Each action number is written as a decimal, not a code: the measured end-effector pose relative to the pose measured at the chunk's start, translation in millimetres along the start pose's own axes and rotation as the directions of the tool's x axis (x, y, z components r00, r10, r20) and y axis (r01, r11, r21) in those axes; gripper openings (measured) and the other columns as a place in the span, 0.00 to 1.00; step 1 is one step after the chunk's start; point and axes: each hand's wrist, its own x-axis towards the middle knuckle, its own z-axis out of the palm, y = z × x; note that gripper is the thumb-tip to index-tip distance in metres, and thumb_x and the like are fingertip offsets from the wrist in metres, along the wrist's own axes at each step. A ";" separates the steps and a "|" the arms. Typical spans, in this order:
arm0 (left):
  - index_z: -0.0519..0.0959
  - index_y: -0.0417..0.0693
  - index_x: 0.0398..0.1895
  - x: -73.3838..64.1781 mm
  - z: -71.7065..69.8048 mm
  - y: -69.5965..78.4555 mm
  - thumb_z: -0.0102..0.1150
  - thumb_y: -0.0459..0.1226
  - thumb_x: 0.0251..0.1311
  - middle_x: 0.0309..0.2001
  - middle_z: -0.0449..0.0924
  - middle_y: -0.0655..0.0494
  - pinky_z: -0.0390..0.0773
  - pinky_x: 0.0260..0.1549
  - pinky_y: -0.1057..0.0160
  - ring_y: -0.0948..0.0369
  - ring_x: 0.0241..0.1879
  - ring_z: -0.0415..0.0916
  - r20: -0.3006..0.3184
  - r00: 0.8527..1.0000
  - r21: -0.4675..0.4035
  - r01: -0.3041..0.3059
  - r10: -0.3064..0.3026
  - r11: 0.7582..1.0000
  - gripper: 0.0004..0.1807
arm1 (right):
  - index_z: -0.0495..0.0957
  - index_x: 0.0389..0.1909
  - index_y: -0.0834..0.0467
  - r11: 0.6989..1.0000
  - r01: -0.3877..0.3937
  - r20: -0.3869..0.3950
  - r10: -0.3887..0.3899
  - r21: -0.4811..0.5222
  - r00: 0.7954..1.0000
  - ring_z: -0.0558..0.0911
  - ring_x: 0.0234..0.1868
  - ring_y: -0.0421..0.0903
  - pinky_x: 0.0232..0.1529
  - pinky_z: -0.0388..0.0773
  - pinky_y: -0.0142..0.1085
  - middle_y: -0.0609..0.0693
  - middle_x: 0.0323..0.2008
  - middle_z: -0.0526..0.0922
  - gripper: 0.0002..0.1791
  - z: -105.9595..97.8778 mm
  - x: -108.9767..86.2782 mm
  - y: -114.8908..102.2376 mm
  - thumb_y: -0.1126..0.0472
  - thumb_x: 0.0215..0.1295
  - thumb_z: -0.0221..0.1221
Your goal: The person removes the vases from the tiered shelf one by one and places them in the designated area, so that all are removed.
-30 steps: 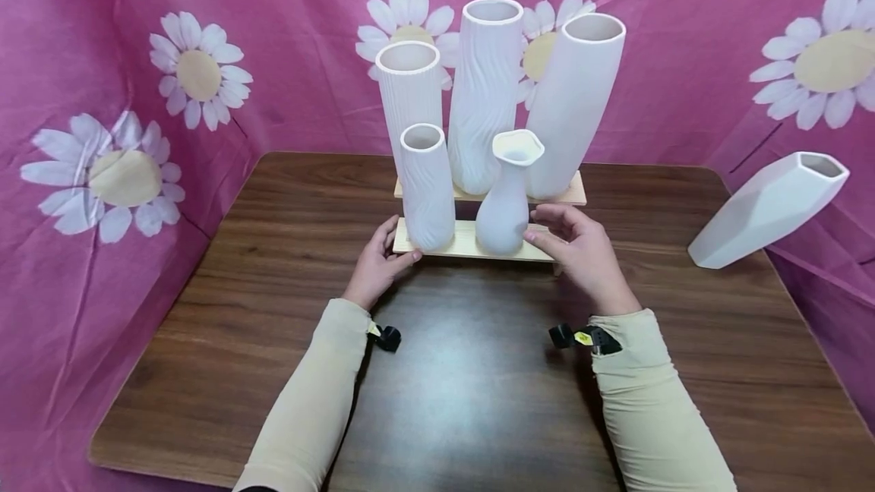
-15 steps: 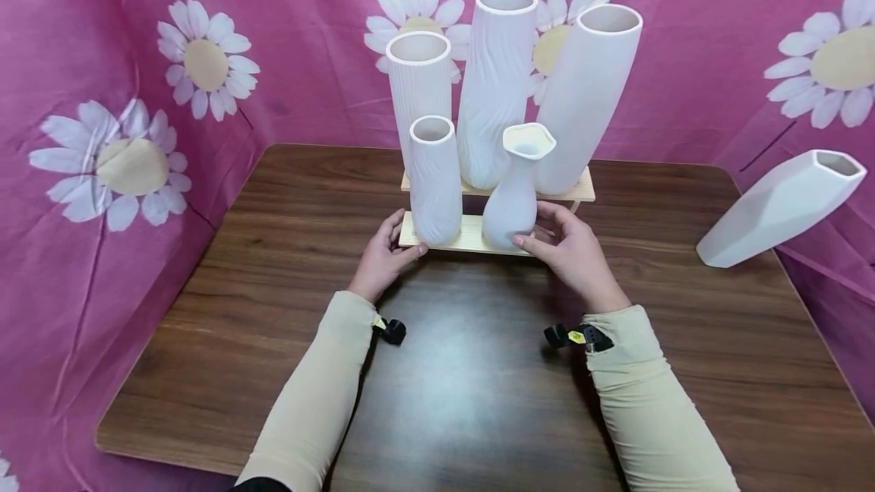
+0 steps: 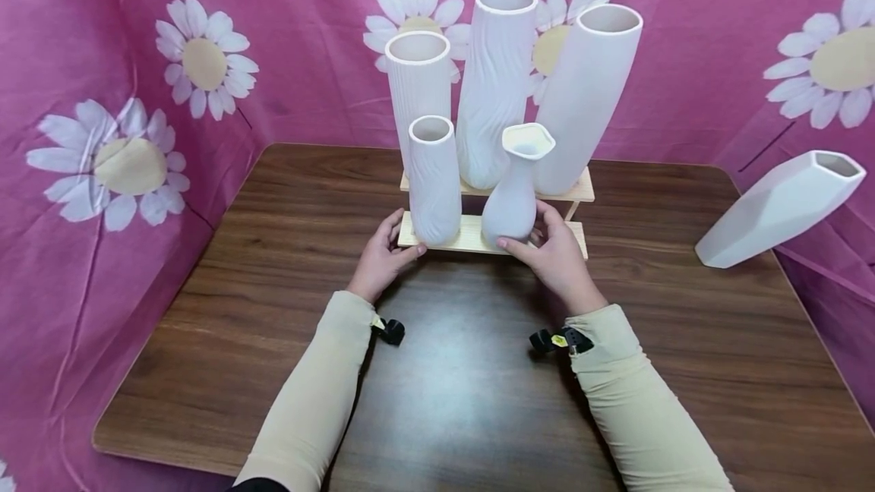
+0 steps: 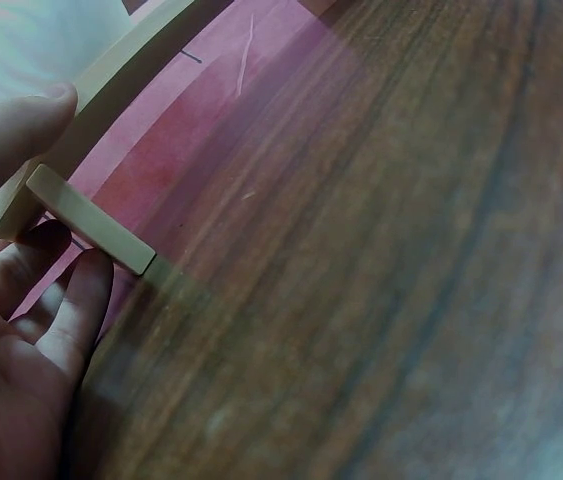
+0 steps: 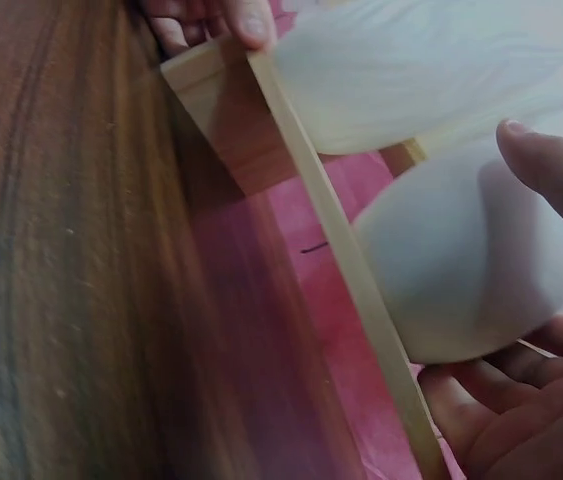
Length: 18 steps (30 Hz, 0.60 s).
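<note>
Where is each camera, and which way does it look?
Head: on the head, looking forward and down at white vases on a wooden stand; left hand, right hand and both sleeves show.
Left wrist: on that wrist, looking at the stand's end and table; the left hand partly shows.
Right wrist: on that wrist, looking at the round-bellied vase; both hands partly show.
Head and right wrist share that vase.

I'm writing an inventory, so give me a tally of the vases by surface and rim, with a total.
Swirl-patterned round-mouthed vases: 2
Ribbed round-mouthed vase: 1
Smooth round-mouthed vase: 1
Wavy-rimmed vase: 1
Faceted vase: 1
Total: 6
</note>
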 end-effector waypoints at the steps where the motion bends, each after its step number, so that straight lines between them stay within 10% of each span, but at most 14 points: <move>1: 0.53 0.39 0.78 -0.1 -0.2 -0.1 0.68 0.25 0.58 0.69 0.70 0.42 0.77 0.54 0.67 0.52 0.62 0.73 0.002 1.000 0.002 -0.002 0.002 1.000 0.47 | 0.59 0.73 0.66 1.000 0.003 -0.005 -0.003 0.004 1.000 0.72 0.66 0.54 0.68 0.68 0.43 0.62 0.67 0.69 0.46 1.8 0.1 0.3 0.66 0.57 0.73; 18: 0.53 0.39 0.78 0.0 0.6 1.5 0.69 0.25 0.58 0.69 0.70 0.41 0.78 0.53 0.67 0.51 0.62 0.73 0.000 1.000 0.008 -0.009 0.009 1.000 0.47 | 0.60 0.71 0.65 0.993 0.002 -0.096 -0.013 -0.116 0.995 0.70 0.65 0.54 0.68 0.67 0.51 0.63 0.65 0.71 0.48 11.7 1.5 8.1 0.61 0.53 0.76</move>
